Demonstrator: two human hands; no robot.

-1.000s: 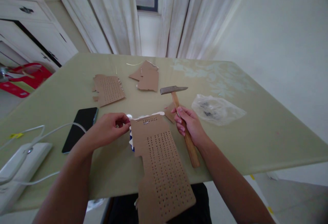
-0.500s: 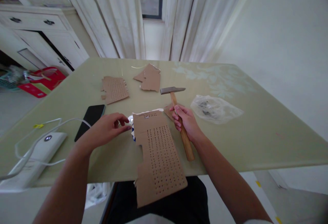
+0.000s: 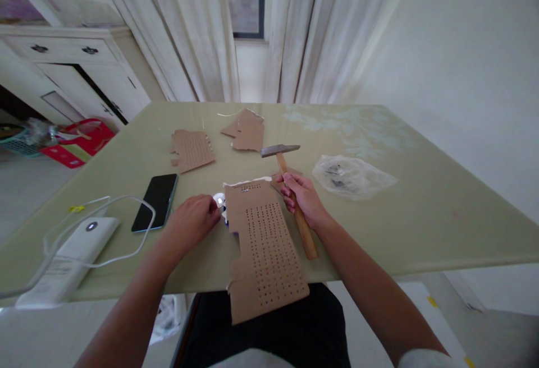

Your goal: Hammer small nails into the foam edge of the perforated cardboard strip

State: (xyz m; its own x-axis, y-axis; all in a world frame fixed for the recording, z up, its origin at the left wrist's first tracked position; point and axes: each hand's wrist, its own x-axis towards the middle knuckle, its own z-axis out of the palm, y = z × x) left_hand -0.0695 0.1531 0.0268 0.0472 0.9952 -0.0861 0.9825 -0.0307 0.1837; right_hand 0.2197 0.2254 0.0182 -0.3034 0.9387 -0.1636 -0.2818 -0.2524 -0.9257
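My right hand [image 3: 304, 199] grips the wooden handle of a hammer [image 3: 290, 191], whose steel head points left above the table. A long perforated cardboard sheet [image 3: 263, 247] lies in front of me and hangs over the near table edge. My left hand [image 3: 194, 222] rests at the sheet's upper left corner, fingers curled around a small white and blue object [image 3: 219, 202] that is mostly hidden under the cardboard. A few nail heads show near the sheet's top edge.
On the green table [image 3: 421, 211] lie a black phone [image 3: 156, 201], a white power bank [image 3: 63, 258] with a looped cable, two more cardboard pieces [image 3: 191, 150] [image 3: 248, 132] and a clear plastic bag [image 3: 351, 176]. White cabinets and a red bag stand at left.
My left hand closed further around the small white object beside the cardboard. The hammer shifted slightly left with my right hand. The camera tilted, so everything sits a bit higher in view.
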